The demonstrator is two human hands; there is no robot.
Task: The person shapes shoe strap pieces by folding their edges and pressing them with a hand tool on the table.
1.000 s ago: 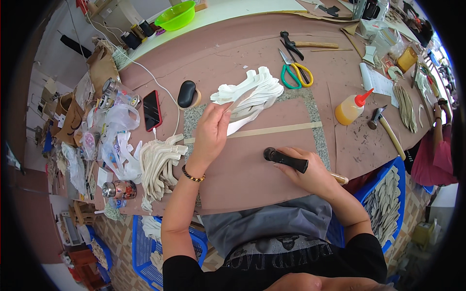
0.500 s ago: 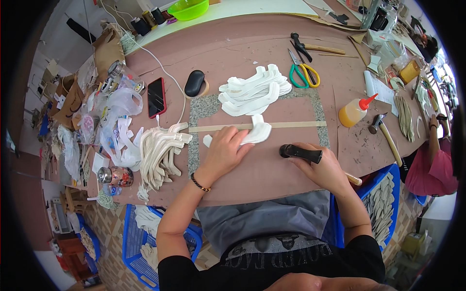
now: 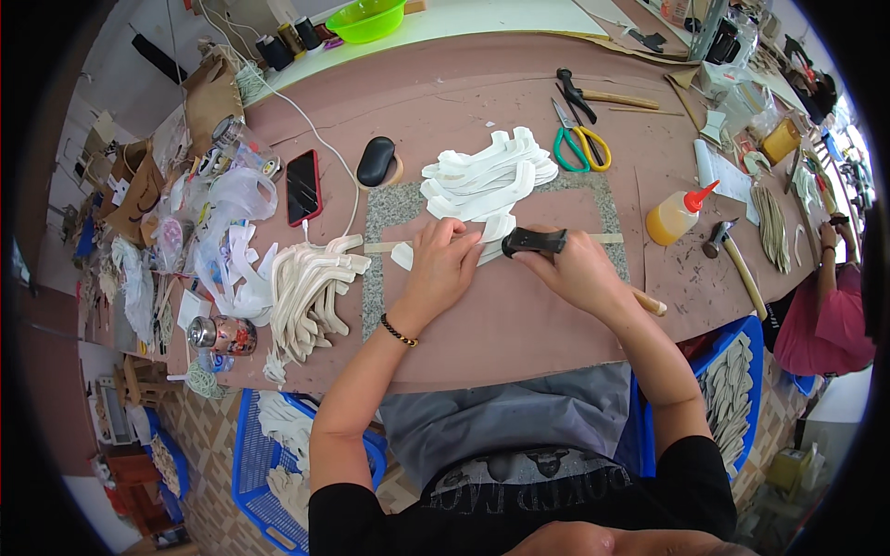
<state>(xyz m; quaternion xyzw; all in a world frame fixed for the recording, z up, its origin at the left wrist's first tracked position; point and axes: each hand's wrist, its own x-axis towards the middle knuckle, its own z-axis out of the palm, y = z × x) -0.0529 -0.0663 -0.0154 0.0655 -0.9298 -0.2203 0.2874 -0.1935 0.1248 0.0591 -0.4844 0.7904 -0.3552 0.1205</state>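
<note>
My left hand (image 3: pixel 439 267) presses a white curved strip (image 3: pixel 501 225) against the work surface, its fingers bent and together. The strip's left end (image 3: pixel 402 256) sticks out past the hand. My right hand (image 3: pixel 584 269) is closed around a hammer (image 3: pixel 547 241), gripping it close to the head, and the handle's wooden end (image 3: pixel 651 301) shows below the wrist. The dark hammer head is at the strip's right end and covers part of it; I cannot tell whether they touch. Just beyond the hands lies a pile of similar white strips (image 3: pixel 482 176).
Another heap of pale strips (image 3: pixel 311 287) lies to the left, near a phone (image 3: pixel 302 188). Scissors (image 3: pixel 582 148), a glue bottle (image 3: pixel 674 215) and a second hammer (image 3: pixel 734 264) are to the right. Blue baskets (image 3: pixel 255 463) flank my lap. At far right is another person (image 3: pixel 825 320).
My right hand has brought the hammer left and away from me, up to the strip's right end. My left hand has shifted slightly away from me and right, still on the strip.
</note>
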